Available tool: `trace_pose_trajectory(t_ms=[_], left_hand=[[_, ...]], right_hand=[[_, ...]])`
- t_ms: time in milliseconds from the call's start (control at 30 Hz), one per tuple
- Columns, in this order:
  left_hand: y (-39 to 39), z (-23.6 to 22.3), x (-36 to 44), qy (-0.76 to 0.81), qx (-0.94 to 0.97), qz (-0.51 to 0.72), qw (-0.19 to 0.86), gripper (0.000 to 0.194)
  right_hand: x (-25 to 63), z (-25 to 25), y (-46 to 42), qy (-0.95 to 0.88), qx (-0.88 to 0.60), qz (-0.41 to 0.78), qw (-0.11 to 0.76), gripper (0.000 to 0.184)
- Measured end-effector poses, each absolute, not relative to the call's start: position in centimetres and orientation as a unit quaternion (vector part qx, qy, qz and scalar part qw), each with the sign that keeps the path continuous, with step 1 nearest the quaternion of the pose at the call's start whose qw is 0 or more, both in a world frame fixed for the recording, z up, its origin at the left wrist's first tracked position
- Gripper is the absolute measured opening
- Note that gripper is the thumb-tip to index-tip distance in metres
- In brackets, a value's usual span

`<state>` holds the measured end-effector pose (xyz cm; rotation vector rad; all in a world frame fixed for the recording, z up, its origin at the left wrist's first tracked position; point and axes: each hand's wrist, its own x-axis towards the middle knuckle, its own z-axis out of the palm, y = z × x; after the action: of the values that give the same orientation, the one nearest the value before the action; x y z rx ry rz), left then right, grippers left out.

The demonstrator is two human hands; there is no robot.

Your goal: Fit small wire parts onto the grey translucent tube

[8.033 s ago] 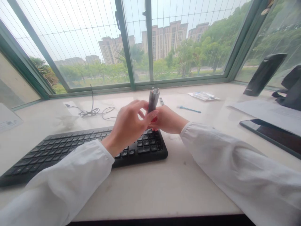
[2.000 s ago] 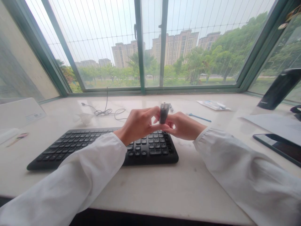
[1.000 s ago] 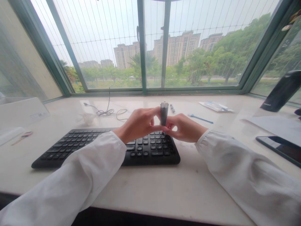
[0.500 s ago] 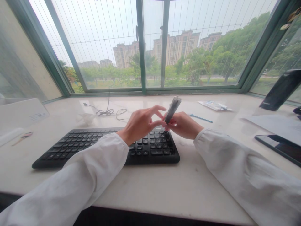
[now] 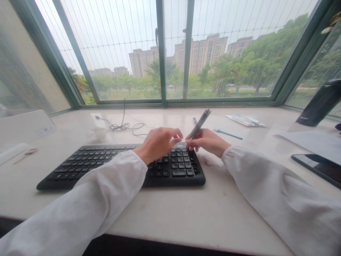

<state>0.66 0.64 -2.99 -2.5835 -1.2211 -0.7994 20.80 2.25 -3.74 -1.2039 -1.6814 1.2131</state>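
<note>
My right hand grips a slim dark grey pen-shaped tool, tilted with its top away to the right. Its lower end is among my fingers, above the upper right corner of a black keyboard. Just to the left, my left hand hovers over the number pad, apart from the tool. Its thumb and forefinger are curled close together; whether anything small sits between them is hidden. Near the keyboard's right edge, a key spot looks like a bare socket without its cap.
Behind the tool lies a small grey piece. A coiled cable is behind the keyboard. To the right are a blue stick, a flat packet, paper and a phone. A small brush lies left.
My left hand has drawn back left from the tool, and its fingers have curled closer together. The tool has tipped further to the right in my right hand, its lower end nearer the keyboard.
</note>
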Motion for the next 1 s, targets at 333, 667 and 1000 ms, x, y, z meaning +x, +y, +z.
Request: trace_pose_trajectory(t_ms=[333, 667, 1000], left_hand=[[0.4, -3.0, 0.6, -0.415, -0.867, -0.264, 0.082, 0.013], [-1.1, -1.9, 2.6, -0.39, -0.861, -0.325, 0.04, 0.033], [-1.1, -2.1, 3.4, -0.408, -0.838, -0.361, 0.03, 0.019]], right_hand=[[20.1, -4.4, 1.3, -0.628, -0.513, 0.426, 0.401, 0.013], [20.4, -3.2, 0.0, -0.774, -0.47, 0.251, 0.343, 0.008], [21.0, -2.6, 0.5, -0.824, -0.404, 0.239, 0.316, 0.007]])
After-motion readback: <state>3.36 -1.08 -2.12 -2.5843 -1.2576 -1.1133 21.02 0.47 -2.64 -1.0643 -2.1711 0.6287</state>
